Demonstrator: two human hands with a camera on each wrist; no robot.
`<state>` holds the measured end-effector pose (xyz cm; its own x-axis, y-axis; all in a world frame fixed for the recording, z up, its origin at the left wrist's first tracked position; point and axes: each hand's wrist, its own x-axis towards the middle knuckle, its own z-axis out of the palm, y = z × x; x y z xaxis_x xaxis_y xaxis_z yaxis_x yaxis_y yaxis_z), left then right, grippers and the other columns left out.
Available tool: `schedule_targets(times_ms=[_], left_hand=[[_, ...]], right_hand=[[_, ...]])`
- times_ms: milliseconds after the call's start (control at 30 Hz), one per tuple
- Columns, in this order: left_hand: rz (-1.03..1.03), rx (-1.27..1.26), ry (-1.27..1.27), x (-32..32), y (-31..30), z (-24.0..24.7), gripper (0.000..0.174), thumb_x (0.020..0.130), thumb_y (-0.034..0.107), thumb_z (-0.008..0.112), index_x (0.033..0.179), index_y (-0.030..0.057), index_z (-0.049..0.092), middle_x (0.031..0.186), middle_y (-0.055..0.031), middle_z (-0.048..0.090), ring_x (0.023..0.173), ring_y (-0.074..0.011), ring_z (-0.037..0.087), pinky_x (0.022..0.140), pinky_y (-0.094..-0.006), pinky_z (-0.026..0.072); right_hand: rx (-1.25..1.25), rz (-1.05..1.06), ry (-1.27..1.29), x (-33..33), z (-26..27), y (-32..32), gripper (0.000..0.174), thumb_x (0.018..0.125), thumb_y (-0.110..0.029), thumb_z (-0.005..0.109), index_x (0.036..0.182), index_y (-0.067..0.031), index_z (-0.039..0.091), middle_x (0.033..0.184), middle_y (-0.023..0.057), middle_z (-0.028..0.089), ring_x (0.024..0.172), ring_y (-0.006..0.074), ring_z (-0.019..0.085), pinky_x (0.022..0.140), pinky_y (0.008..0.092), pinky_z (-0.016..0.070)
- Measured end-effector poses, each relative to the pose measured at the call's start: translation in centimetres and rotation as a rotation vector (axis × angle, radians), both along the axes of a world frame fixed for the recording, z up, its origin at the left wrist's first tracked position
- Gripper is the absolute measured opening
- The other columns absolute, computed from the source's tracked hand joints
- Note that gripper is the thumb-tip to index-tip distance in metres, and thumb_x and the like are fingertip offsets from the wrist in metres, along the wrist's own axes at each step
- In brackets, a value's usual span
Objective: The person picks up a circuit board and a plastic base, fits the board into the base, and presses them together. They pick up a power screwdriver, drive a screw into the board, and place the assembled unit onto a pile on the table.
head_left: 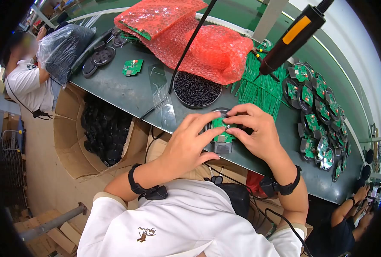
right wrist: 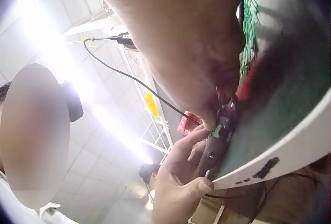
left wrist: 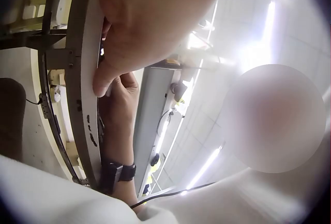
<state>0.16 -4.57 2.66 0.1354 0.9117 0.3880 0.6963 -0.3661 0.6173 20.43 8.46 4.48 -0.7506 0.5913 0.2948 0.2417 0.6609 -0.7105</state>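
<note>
A green circuit board (head_left: 223, 136) lies in a black round housing (head_left: 223, 148) at the table's front edge in the head view. My left hand (head_left: 186, 143) grips the housing from the left, its thumb and index finger reaching onto the board. From the other side my right hand (head_left: 259, 132) holds the unit, thumb and fingertips close together at a small silvery spot on the board. In the left wrist view my left hand (left wrist: 145, 27) hides most of the unit. The right wrist view shows my right hand (right wrist: 191, 48) over the board (right wrist: 216, 130), with my left hand (right wrist: 173, 188) below.
A dish of black screws (head_left: 197, 89) stands beyond the hands, beside red bubble wrap (head_left: 216, 51) and green ties (head_left: 259, 85). Assembled units (head_left: 312, 122) pile up at the right. A black-and-yellow screwdriver (head_left: 291, 38) hangs above. A carton of black parts (head_left: 68, 141) stands lower left.
</note>
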Motion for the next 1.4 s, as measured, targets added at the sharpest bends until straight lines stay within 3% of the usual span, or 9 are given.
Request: schedule_targets(times_ms=[167,400,567,633,667,867,1100,1200,1400], left_hand=[[-0.001,0.051,0.059,-0.3,0.2,0.1,0.062,0.068,0.018,0.09,0.127,0.007,0.071,0.138,-0.0142,0.063,0.117,-0.0377,0.061,0.099,-0.0452,0.0531],[0.07,0.079,-0.147,-1.1,2.1,0.3,0.039,0.091,0.027,0.078,0.122,0.0052,0.073,0.126,-0.0161,0.069,0.111,-0.037,0.066,0.095,-0.0447,0.0525],[0.112,0.173,-0.223,-1.1,2.7,-0.1,0.037,0.086,0.021,0.082,0.118,0.0049,0.073,0.12,-0.0139,0.068,0.104,-0.0366,0.066,0.09,-0.0437,0.0541],[0.297,0.221,0.007,-1.3,3.0,-0.4,0.038,0.08,0.012,0.085,0.116,0.0051,0.073,0.11,-0.0135,0.066,0.098,-0.035,0.065,0.085,-0.0425,0.0546],[0.337,0.237,0.052,-1.3,3.2,-0.3,0.033,0.075,0.005,0.085,0.106,0.0061,0.074,0.099,-0.0108,0.065,0.093,-0.0321,0.065,0.079,-0.0414,0.0541],[0.333,0.268,0.147,-2.9,3.9,-0.7,0.022,0.073,0.003,0.084,0.091,0.0082,0.073,0.09,-0.0059,0.065,0.084,-0.0283,0.065,0.072,-0.0403,0.0532],[0.331,0.158,0.099,-2.5,2.3,1.9,0.036,0.072,0.005,0.087,0.107,0.0076,0.076,0.099,-0.01,0.069,0.092,-0.0304,0.069,0.081,-0.0395,0.0563],[0.105,0.188,-0.129,-1.1,2.2,3.1,0.055,0.073,0.01,0.09,0.124,0.0046,0.071,0.115,-0.0158,0.071,0.104,-0.0357,0.071,0.089,-0.0409,0.0577],[0.098,0.173,-0.216,0.7,3.0,1.3,0.037,0.081,0.007,0.083,0.116,0.0061,0.072,0.11,-0.0129,0.071,0.096,-0.0349,0.071,0.081,-0.0422,0.0577]], right_hand=[[0.032,0.007,-0.064,0.4,0.1,0.3,0.03,0.078,-0.007,0.086,0.107,-0.0069,0.079,0.118,0.0129,0.073,0.101,0.0288,0.071,0.087,0.0396,0.0576],[0.187,0.089,0.044,0.5,1.0,0.6,0.041,0.075,-0.005,0.085,0.115,-0.0096,0.077,0.121,0.0095,0.073,0.106,0.0309,0.07,0.093,0.0408,0.0563],[0.189,-0.061,0.028,0.8,0.8,0.7,0.04,0.075,0.004,0.081,0.112,-0.0091,0.078,0.114,0.0103,0.076,0.104,0.0301,0.073,0.088,0.0384,0.0588],[0.186,-0.063,0.045,0.7,0.8,0.8,0.04,0.075,0.005,0.08,0.112,-0.0086,0.078,0.112,0.0105,0.077,0.104,0.0302,0.073,0.088,0.0384,0.059],[0.18,-0.068,0.058,0.7,0.8,0.7,0.039,0.075,0.006,0.08,0.111,-0.0081,0.078,0.11,0.0107,0.077,0.103,0.0304,0.074,0.088,0.0384,0.0593],[0.126,-0.048,0.07,0.7,0.7,0.6,0.038,0.076,0.004,0.081,0.112,-0.0077,0.078,0.111,0.0113,0.077,0.104,0.0304,0.073,0.09,0.0384,0.0589],[0.146,-0.047,0.107,0.6,0.6,0.4,0.038,0.076,0.003,0.082,0.112,-0.0073,0.078,0.11,0.0114,0.077,0.103,0.0302,0.073,0.088,0.0384,0.059],[0.173,-0.053,0.104,0.5,0.9,0.1,0.036,0.077,0.002,0.083,0.111,-0.0071,0.078,0.11,0.0112,0.077,0.102,0.0299,0.073,0.087,0.0382,0.059],[0.177,-0.072,0.112,0.5,0.9,-0.2,0.036,0.076,0.002,0.083,0.111,-0.0067,0.078,0.109,0.0112,0.076,0.101,0.0294,0.073,0.086,0.0375,0.0591]])
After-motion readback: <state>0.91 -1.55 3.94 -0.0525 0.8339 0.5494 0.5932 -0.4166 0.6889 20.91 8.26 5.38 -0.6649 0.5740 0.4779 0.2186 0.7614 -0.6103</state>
